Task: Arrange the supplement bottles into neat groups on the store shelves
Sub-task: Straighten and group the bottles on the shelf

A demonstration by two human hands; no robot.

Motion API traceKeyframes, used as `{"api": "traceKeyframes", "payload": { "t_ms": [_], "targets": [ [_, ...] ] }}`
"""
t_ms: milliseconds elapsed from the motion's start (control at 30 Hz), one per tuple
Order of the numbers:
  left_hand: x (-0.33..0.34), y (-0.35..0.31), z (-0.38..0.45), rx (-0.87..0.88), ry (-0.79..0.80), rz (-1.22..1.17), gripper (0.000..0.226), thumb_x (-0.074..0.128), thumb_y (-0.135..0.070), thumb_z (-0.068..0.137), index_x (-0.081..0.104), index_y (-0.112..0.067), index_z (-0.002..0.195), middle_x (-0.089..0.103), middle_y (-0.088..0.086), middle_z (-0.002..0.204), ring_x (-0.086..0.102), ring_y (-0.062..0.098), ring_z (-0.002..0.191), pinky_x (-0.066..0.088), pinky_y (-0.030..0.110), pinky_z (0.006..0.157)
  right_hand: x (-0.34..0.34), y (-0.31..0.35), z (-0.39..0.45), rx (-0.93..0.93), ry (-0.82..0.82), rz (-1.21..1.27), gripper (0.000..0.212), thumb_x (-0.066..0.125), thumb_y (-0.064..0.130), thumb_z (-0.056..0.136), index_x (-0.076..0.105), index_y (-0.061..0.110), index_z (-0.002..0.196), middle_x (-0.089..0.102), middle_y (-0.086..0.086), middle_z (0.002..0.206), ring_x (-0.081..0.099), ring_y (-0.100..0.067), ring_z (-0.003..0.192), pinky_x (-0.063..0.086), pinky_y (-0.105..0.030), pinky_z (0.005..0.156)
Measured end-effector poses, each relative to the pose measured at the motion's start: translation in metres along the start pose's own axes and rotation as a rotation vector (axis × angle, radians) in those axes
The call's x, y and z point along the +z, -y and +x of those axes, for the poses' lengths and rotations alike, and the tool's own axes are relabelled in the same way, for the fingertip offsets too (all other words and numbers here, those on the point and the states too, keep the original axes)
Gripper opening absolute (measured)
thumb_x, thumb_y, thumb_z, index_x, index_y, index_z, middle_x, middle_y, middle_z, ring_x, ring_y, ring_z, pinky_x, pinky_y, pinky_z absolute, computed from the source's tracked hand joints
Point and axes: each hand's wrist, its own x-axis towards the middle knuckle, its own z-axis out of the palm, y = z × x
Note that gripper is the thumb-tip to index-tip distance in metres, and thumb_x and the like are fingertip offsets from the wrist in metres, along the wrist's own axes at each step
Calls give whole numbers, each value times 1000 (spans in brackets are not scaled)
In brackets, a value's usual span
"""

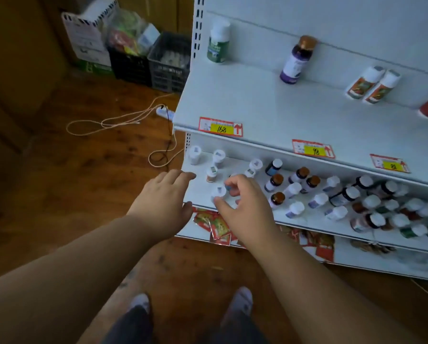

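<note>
Job's only begun. Right hand [242, 202] fingers curl round a white-capped bottle [219, 192] at frame middle, maybe a 2nd one too, it's blurry. Left hand [165, 194] fingers straight, apart, touching the lower shelf [232, 214] edge. Bottles at right are mixed up; upper shelf [257, 105] has few.

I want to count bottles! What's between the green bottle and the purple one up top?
Nothing: in the head view, only bare shelf lies between the green bottle and the purple bottle.

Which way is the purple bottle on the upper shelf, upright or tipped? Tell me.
Upright: the purple bottle stands on its base, brown cap on top.
</note>
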Motion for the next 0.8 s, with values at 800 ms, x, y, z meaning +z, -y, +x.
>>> {"api": "traceKeyframes", "payload": {
  "t_ms": [800],
  "targets": [
    [285,177,229,-240,-176,-323,67,58,-40,92,25,-31,150,32,-2,154,35,23,136,37,38,106,255,-130,345,-66,62,-503,41,69,37,90,44,24,120,49,-5,120,54,-23,100,48,-33,90]
  ]
}}
